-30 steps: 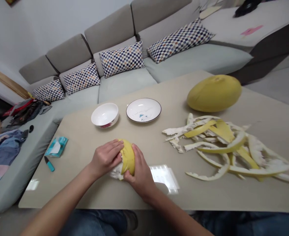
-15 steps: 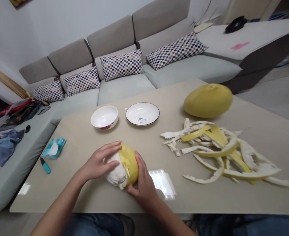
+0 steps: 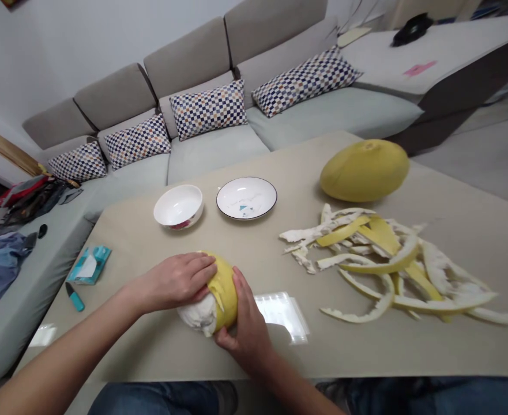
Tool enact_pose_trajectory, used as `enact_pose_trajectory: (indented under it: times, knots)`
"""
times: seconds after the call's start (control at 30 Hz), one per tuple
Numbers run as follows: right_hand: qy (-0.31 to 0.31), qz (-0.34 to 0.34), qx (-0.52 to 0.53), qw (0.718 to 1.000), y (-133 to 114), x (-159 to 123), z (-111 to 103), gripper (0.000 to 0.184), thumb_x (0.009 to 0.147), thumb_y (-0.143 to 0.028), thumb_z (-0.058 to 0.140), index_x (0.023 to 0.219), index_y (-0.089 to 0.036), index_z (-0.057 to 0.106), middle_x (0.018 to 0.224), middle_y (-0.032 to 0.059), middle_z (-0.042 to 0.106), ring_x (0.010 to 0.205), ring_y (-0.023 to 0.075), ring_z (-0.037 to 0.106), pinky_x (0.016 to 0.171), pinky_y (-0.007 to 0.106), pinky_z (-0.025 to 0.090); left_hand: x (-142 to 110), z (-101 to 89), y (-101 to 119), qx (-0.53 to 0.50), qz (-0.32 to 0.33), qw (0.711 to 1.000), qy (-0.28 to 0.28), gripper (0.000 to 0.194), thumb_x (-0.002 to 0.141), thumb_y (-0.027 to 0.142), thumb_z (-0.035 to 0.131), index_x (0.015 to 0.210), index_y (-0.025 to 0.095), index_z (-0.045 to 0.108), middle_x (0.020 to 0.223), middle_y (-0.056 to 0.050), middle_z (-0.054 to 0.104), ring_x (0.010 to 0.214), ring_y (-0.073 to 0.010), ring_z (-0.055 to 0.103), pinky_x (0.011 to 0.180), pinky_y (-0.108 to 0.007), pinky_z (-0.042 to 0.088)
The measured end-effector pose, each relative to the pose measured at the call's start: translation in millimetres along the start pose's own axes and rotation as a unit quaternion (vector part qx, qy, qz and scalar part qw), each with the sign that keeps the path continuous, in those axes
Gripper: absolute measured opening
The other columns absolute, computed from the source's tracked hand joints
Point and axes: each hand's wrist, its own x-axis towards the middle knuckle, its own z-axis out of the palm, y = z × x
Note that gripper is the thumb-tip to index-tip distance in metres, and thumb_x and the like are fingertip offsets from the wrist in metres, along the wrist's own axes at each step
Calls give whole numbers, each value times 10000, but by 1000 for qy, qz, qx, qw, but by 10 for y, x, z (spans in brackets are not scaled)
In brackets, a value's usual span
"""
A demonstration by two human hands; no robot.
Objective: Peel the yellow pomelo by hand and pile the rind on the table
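Observation:
A partly peeled pomelo (image 3: 225, 291) is between my two hands over the near part of the table. Its right side still wears yellow rind, while white pith shows on the left. My left hand (image 3: 183, 279) lies over the top left of the fruit, fingers bent across the edge where rind meets pith. Around the right side, my right hand (image 3: 247, 328) grips the rind, with the thumb low at the front. Part of the pith is hidden under my left hand.
Peel strips (image 3: 383, 259) lie heaped on the right of the table (image 3: 150, 351), before a whole pomelo (image 3: 365, 171). Farther back are a white bowl (image 3: 179, 206) and a plate (image 3: 247, 197). A tissue pack (image 3: 90, 265) and a teal-handled knife (image 3: 75, 297) lie left.
My left hand has slid over the top of the pomelo, its fingers now bent over the rind edge. My right hand keeps its hold. The view has shifted slightly.

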Motion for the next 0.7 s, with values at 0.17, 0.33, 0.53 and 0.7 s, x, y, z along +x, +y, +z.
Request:
enact_pose_trajectory:
  times: [0.17, 0.33, 0.53, 0.7]
  knots:
    - [10, 3, -3, 1000, -11, 10, 20, 962, 704, -250, 573, 1534, -102, 109, 1562, 213, 245, 1423, 382, 306, 1077, 578, 409, 0, 66, 23, 11, 6, 1000, 18, 294, 938, 183, 492, 1180, 33, 561, 1148, -229, 694, 1094, -277, 678, 947, -419, 581]
    - [13, 18, -4, 1000, -33, 33, 23, 976, 685, -228, 587, 1533, -111, 117, 1562, 205, 254, 1417, 381, 322, 1075, 569, 419, 4, 197, 36, 24, -1, 998, 64, 291, 941, 132, 469, 1208, 53, 552, 1118, -215, 714, 1093, -268, 685, 925, -424, 595]
    - [7, 24, -5, 1000, -43, 28, 0, 978, 678, -220, 595, 1530, -104, 130, 1561, 200, 265, 1424, 369, 317, 1088, 550, 414, -50, 153, 6, -87, -72, 991, 75, 300, 951, 187, 503, 1237, 121, 564, 1175, -159, 700, 1126, -220, 668, 946, -379, 586]
    - [17, 14, 3, 1000, -39, -12, 25, 981, 673, -218, 598, 1527, -113, 127, 1563, 205, 249, 1425, 377, 308, 1081, 579, 408, -121, 17, -65, -122, -96, 987, -37, 445, 976, 317, 503, 1387, 153, 452, 1331, -177, 610, 1250, -236, 587, 1013, -415, 535]
